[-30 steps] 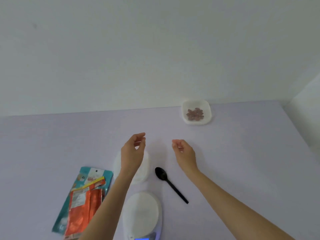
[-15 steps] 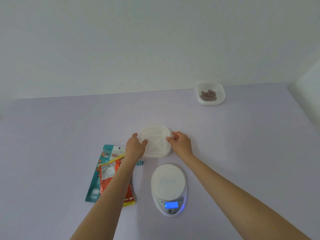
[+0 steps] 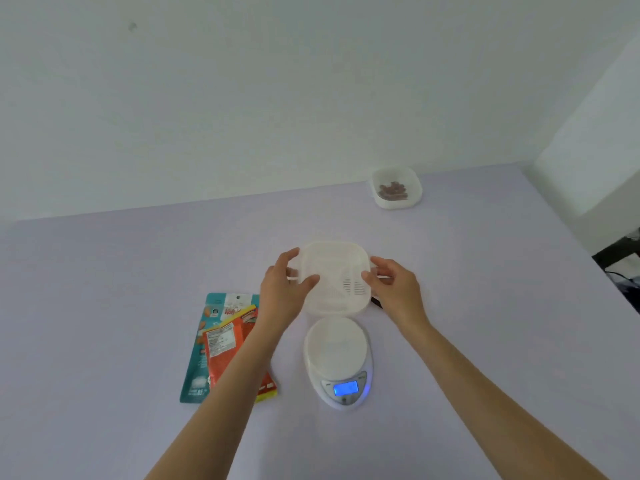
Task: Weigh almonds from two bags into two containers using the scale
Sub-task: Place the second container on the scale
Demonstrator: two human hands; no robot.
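Note:
A white lidded container (image 3: 334, 277) is held between my left hand (image 3: 284, 289) on its left side and my right hand (image 3: 394, 289) on its right side, just beyond the scale. The white scale (image 3: 337, 358) sits in front of it with a lit blue display and a bare platform. Two almond bags lie to the left: an orange bag (image 3: 227, 344) on top of a teal bag (image 3: 199, 355). A second white container (image 3: 396, 187) with almonds in it stands open at the far right of the table.
The lilac table (image 3: 121, 289) meets a white wall at the back. A black spoon (image 3: 376, 302) peeks out between the held container and my right hand. Dark objects lie past the table's right edge.
My hands went from hovering apart to gripping the lidded container on both sides. The view has tilted down, bringing the scale and bags fully into view.

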